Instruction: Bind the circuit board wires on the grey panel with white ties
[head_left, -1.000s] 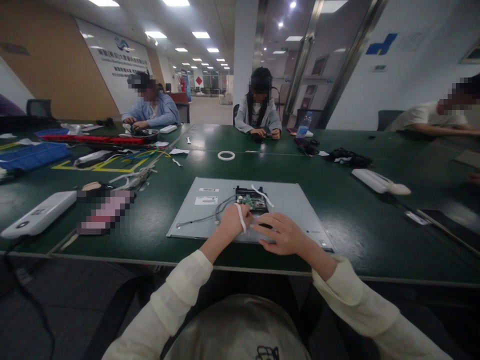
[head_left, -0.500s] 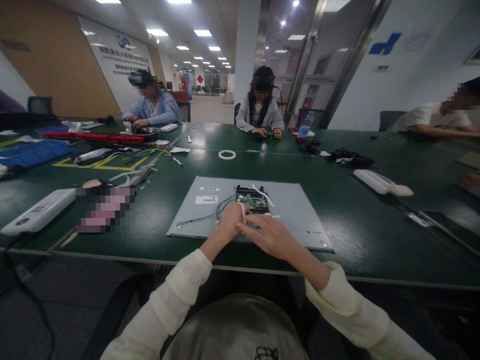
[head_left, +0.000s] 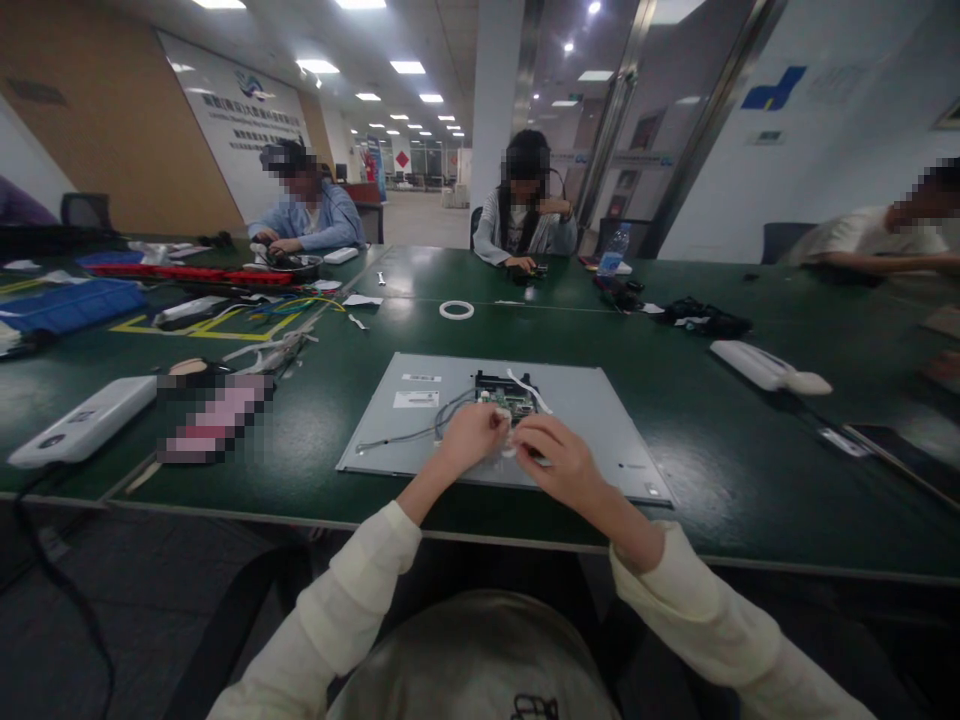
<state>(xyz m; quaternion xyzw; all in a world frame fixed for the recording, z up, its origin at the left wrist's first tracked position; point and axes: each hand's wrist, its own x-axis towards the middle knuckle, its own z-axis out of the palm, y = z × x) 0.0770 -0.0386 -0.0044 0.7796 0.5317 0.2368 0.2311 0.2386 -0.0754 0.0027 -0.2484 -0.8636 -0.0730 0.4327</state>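
Handling a small white strip [head_left: 511,441] just over the grey panel [head_left: 600,425], near the circuit board [head_left: 491,396]. Left hand [head_left: 472,436]: fingers curled closed, apparently pinching the strip. Right hand [head_left: 562,458]: fingers bent, tips nearly together; can't tell if they grip it. To do this well: pinch lightly by the edges, steady the wrists, keep clear of the grey cable [head_left: 397,438]. Versus half a second ago: right fingers overlapped the left hand, now drawn slightly apart; strip bunched at the fingertips; co-worker opposite [head_left: 525,215] has raised a hand.
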